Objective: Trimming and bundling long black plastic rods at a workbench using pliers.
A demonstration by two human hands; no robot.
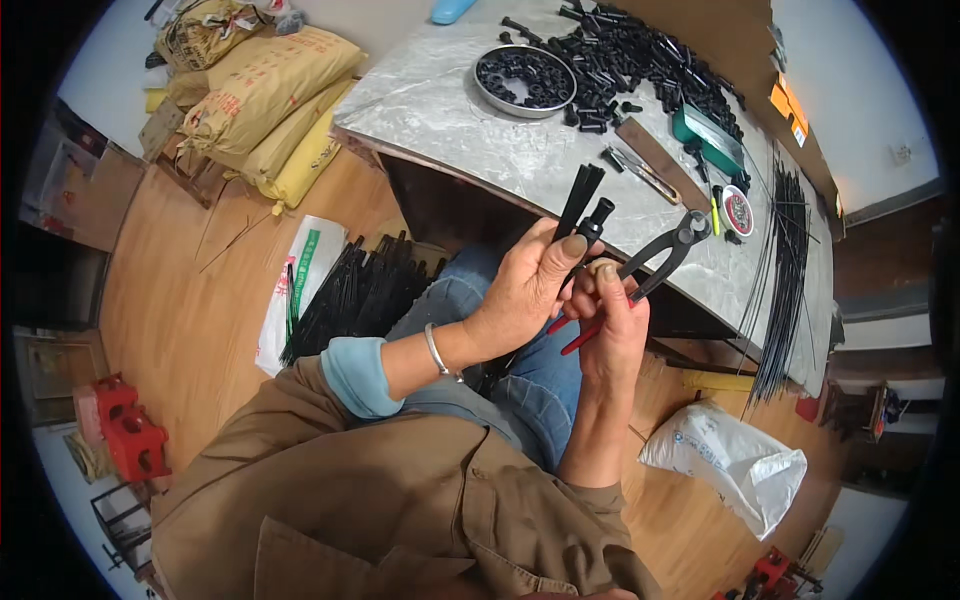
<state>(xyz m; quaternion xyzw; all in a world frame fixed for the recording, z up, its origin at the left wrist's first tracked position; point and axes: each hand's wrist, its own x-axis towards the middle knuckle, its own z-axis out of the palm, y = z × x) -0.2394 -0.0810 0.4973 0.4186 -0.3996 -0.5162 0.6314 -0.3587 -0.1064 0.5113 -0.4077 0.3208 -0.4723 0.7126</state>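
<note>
Hands meet above denim-clad knees: the left hand (pixel 520 295) pinches a flat bundle of black plastic strips (pixel 580 200) and one black tubular cap (pixel 597 215), fanning toward twelve o'clock. The right hand (pixel 615 335) is wrapped around red-handled steel pincers (pixel 660 260), whose jaws point to two o'clock. Beyond lies a marbled grey tabletop (pixel 470 130) bearing one round metal dish (pixel 525 80) of black rings, with a heap of black caps (pixel 640 60) at one o'clock.

bright even indoor light, soft shadows, sharp centre, fisheye bending, black vignette corners
</note>
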